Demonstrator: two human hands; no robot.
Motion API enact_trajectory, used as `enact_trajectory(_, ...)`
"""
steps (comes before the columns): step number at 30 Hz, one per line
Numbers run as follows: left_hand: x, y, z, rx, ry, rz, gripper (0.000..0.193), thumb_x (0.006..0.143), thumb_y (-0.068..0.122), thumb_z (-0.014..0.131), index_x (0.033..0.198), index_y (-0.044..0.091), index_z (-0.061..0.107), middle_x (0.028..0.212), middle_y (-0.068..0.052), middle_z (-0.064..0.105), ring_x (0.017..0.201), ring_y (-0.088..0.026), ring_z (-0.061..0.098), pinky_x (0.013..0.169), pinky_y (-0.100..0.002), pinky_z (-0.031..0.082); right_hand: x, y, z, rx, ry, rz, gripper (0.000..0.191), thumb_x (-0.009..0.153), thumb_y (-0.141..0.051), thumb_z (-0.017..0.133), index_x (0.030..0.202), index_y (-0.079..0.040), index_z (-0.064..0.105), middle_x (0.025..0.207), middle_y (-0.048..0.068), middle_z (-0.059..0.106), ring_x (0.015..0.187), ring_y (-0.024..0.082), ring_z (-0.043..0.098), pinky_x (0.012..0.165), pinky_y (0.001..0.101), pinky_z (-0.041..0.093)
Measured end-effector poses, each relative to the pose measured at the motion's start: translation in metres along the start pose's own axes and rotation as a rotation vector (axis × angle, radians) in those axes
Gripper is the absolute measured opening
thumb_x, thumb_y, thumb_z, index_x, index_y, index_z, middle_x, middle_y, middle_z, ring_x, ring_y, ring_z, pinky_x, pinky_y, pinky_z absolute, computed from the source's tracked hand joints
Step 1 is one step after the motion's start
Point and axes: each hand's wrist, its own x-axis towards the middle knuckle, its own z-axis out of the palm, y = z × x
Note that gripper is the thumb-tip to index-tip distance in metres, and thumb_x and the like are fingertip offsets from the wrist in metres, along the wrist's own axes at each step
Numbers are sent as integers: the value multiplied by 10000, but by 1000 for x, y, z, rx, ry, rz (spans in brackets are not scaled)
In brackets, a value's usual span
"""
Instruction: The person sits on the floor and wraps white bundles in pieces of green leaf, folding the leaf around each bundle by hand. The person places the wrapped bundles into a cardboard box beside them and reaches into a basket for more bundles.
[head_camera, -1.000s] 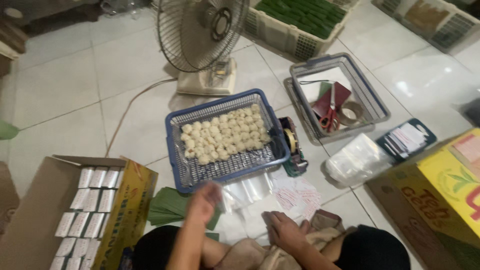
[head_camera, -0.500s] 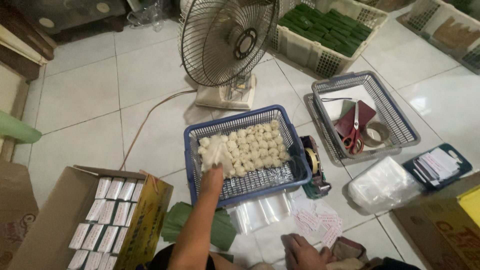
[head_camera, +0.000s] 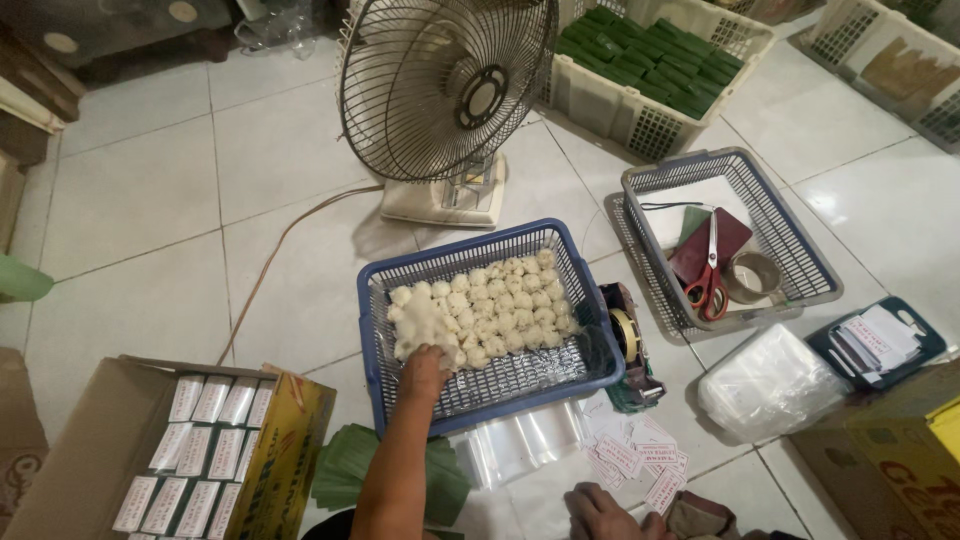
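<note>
Inside the blue basket (head_camera: 590, 330), at its near left part, the left hand (head_camera: 425, 370) reaches in with fingers curled around the edge of the pale dumplings (head_camera: 490, 310); how firmly it grips them cannot be told, since the fingers are half hidden among the pieces. The dumplings fill the far half of the basket in close rows, with a looser white clump right at the hand. The right hand (head_camera: 605, 512) lies well in front of the basket at the bottom edge of the view, fingers bent and resting on the floor just beside a scatter of small paper labels (head_camera: 635, 455); it does not seem to hold anything, though only part of it shows. Clear plastic bags (head_camera: 520, 445) lie just in front of the basket, between it and the right hand. A tape dispenser (head_camera: 630, 345) stands touching the basket's right side. Behind the basket stands an electric fan (head_camera: 445, 90). To the right of the basket is a grey basket (head_camera: 790, 230) holding red-handled scissors (head_camera: 708, 275) and a roll of tape (head_camera: 752, 277). To the left and nearer lies an open cardboard box (head_camera: 70, 450) of small white packets.
</note>
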Motion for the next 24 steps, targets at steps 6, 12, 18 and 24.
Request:
enact_trajectory(6, -2, -17, 9, 129, -67, 201, 324, 790, 69, 776, 1102, 92, 693, 1228, -126, 638, 1161, -342, 613, 1000, -430, 506, -8, 0, -2, 50, 146, -61, 479, 833, -364, 669, 1311, -365, 629, 1324, -101, 539, 1270, 105, 554, 983, 695, 336)
enact_trajectory(12, -22, -33, 7, 316, -141, 237, 185, 898, 69, 672, 1058, 137, 736, 1216, -116, 684, 1103, -355, 663, 937, -468, 546, -31, -7, -17, 128, 124, 33, 452, 853, -335, 649, 1301, -388, 624, 1370, -119, 527, 1236, 124, 595, 948, 762, 295)
enact_trajectory(18, -50, 2, -6, -925, -232, -187, 328, 830, 80, 743, 1143, 46, 651, 1077, -155, 735, 951, -271, 737, 822, -408, 626, -40, 7, -10, 234, 119, -45, 324, 909, -276, 607, 1229, -291, 658, 1276, -55, 596, 1184, 190, 624, 987, 663, 347)
enact_trajectory(24, -139, 47, 35, -1451, -231, -247, 491, 817, 50, 730, 1271, 78, 543, 1084, -147, 717, 923, -259, 740, 784, -417, 639, -54, 5, -15, 689, 417, -112, 300, 904, -200, 651, 1196, -181, 714, 1114, -1, 737, 944, 206, 714, 907, 382, 496)
